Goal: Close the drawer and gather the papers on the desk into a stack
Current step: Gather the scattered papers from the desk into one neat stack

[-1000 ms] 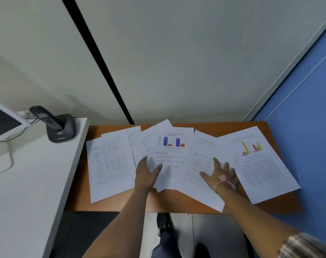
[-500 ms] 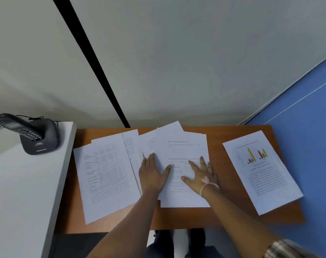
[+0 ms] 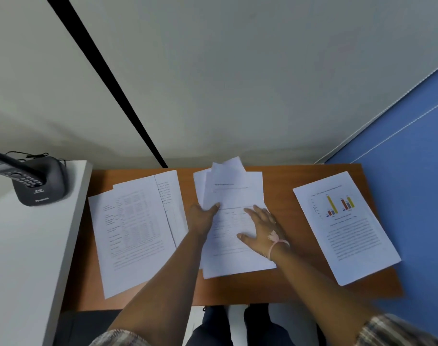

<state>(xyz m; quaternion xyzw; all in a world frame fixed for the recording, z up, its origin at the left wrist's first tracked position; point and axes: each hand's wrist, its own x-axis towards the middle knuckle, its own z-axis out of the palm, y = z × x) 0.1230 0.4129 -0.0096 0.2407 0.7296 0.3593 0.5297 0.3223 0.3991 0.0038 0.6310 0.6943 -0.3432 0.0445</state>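
Note:
On the brown desk a pile of white sheets lies in the middle, its top corners fanned out. My left hand grips the pile's left edge, thumb on top and fingers hidden under the paper. My right hand lies flat on the pile with fingers spread. Two overlapping printed sheets lie apart at the left. A sheet with a coloured bar chart lies alone at the right. No drawer is in view.
A white desk adjoins on the left, with a dark cordless phone in its cradle. A grey wall stands behind the desk and a blue partition on the right. My legs show below the front edge.
The right hand slid a text sheet left onto the middle pile, covering the blue bar chart page. The pile now sits apart from the left sheets, and the left hand has taken its edge.

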